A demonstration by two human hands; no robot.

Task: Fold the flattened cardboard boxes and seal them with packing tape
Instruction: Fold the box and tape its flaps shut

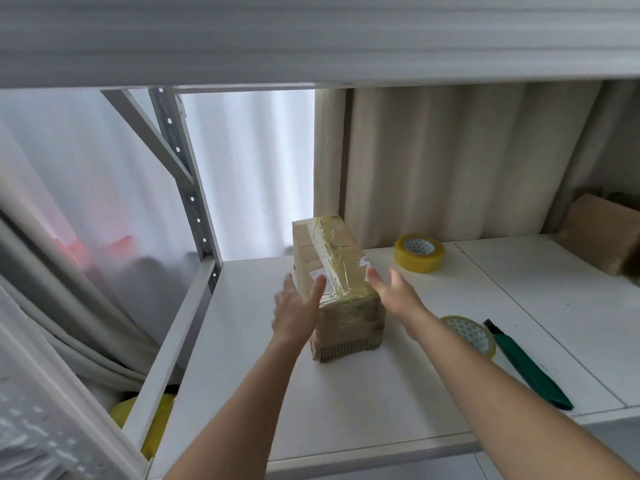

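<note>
The left hand (296,306) lies against the left side of a taped cardboard box (337,285), fingers straight and spread, with the thumb reaching up onto the box's top edge. The right hand (393,289) is at the box's right side, fingers straight and pointing away from the person; whether it actually touches the cardboard I cannot tell. Neither hand curls around anything.

The box stands on the white shelf (346,403), its long side running away from the camera and its short end facing the person. A strip of yellowish clear tape runs along its top and down over the near end, where the cardboard looks wrinkled. A small white label shows on top, near the left thumb.

Behind the right hand, near the back of the shelf, a roll of yellowish tape (419,252) lies flat. A second roll (471,336) lies flat just beside the right forearm, partly hidden by it. To the right of that roll is a green-handled cutter (528,365), pointing diagonally towards the front edge. At the far right of the shelf sits a brown cardboard package (601,233). Beige curtains (450,161) hang behind the shelf, and a grey metal upright (188,188) stands at its left corner.
</note>
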